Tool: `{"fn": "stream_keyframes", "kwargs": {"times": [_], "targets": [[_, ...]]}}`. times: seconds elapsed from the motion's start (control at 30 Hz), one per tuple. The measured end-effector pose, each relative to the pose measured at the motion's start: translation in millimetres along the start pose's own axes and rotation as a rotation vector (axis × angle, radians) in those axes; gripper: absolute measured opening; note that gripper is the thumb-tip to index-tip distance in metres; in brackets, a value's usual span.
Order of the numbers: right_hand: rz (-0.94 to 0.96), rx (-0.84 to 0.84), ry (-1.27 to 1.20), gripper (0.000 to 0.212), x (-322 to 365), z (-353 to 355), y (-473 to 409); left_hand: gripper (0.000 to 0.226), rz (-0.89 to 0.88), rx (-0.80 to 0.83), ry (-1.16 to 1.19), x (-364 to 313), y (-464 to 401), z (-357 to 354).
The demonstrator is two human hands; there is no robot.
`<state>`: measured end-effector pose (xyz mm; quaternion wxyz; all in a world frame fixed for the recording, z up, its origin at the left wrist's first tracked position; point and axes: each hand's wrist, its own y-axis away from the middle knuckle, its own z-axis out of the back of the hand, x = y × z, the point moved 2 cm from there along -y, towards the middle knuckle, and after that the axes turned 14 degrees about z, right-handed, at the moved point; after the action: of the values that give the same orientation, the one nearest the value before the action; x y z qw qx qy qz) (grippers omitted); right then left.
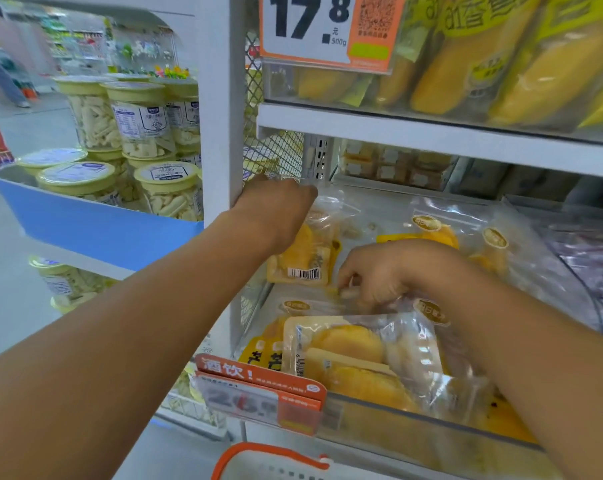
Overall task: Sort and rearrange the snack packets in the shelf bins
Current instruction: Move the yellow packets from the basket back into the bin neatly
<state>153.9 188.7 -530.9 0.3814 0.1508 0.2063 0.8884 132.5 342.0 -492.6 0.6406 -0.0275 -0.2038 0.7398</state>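
Both hands were inside the clear shelf bin (431, 415) on the middle shelf. The left hand (275, 209) was reaching to the rear left corner of the bin, fingers curled over the clear top edge of a snack packet (303, 261), which hung just below that hand, upright, with yellow contents and a barcode facing out. The right hand (379, 275) was lower and nearer the front, fingers bent downward and pinching a small pale item (348, 292) at the fingertips; what that item was could not be determined. Directly below the right hand lay a further packet (355, 355), flat, with yellow slices visible through the film. Beyond the right hand, further clear packets (466, 233) lay across the bin floor. Below the left forearm, an orange price tag (262, 393) was fixed to the bin front. To the left of the left hand, past the white shelf upright (220, 109), stood stacked clear tubs (140, 123) with pale lids. Above both hands, the upper bin held yellow packets (466, 64).
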Motion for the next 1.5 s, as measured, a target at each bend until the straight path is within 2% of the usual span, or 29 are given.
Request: {"fn": "stream_keyframes", "kwargs": {"times": [0.03,0.07,0.1,0.17,0.2,0.27,0.33,0.4,0.5,0.57,0.63,0.7,0.83,0.9,0.97,1.03,1.07,1.13,1.23,1.27,1.37,1.5], "targets": [[-0.01,-0.131,0.024,0.018,-4,3,1,0.038,0.0,0.002,0.005,0,0,-2],[-0.011,-0.251,0.031,0.01,-7,7,2,0.039,0.001,0.007,0.025,0,0,-3],[0.006,-0.354,-0.026,0.015,-7,12,5,0.039,0.003,0.013,0.057,0,-1,-5],[0.061,-0.521,-0.35,0.034,-9,21,11,0.042,0.003,0.024,0.161,1,-3,-7],[0.08,-0.55,-0.487,0.046,-10,24,14,0.043,0.006,0.032,0.224,2,-4,-8],[0.096,-0.484,-0.533,0.06,-12,24,18,0.042,0.015,0.045,0.323,4,-6,-8],[0.082,-0.398,-0.438,0.052,-14,19,17,0.038,0.015,0.039,0.355,5,-6,-7],[0.052,-0.381,-0.374,0.038,-16,19,20,0.035,0.019,0.016,0.358,5,-6,-6],[-0.007,-0.439,-0.313,0.024,-23,29,32,0.034,0.035,-0.016,0.33,5,-4,-6],[-0.001,-0.527,-0.284,0.026,-28,37,40,0.036,0.037,-0.017,0.343,6,-5,-7],[0.052,-0.611,-0.466,0.039,-34,44,48,0.036,0.022,0.008,0.397,4,-6,-7],[0.153,-0.621,-0.604,0.028,-31,47,52,0.032,0.014,0.031,0.458,5,-8,-6],[0.196,-0.662,-0.29,0.029,-10,28,20,0.043,0.042,0.059,0.602,6,-17,-8],[0.232,-0.702,-0.264,0.022,-2,10,-3,0.044,0.054,0.081,0.67,6,-18,-6],[0.256,-0.759,-0.312,0.015,1,-1,-18,0.048,0.023,0.173,0.762,5,-12,0],[0.274,-0.803,-0.564,0.011,3,-2,-22,0.056,-0.015,0.243,0.793,4,-3,6],[0.264,-0.816,-0.717,0.016,5,-1,-23,0.058,-0.034,0.244,0.752,3,0,8],[0.209,-0.809,-0.943,0.027,7,-2,-27,0.057,-0.067,0.219,0.586,2,4,7],[0.11,-0.748,-1.038,0.025,5,-2,-27,0.057,-0.084,0.133,0.339,2,6,2],[0.061,-0.713,-0.923,0.032,2,0,-21,0.05,-0.074,0.07,0.266,3,6,4],[-0.065,-0.507,-0.305,0.059,4,13,7,0.038,-0.005,-0.047,0.141,3,7,8],[0.142,-0.107,-0.269,0.06,28,2,11,0.049,0.029,-0.111,0.15,1,7,10]]}}
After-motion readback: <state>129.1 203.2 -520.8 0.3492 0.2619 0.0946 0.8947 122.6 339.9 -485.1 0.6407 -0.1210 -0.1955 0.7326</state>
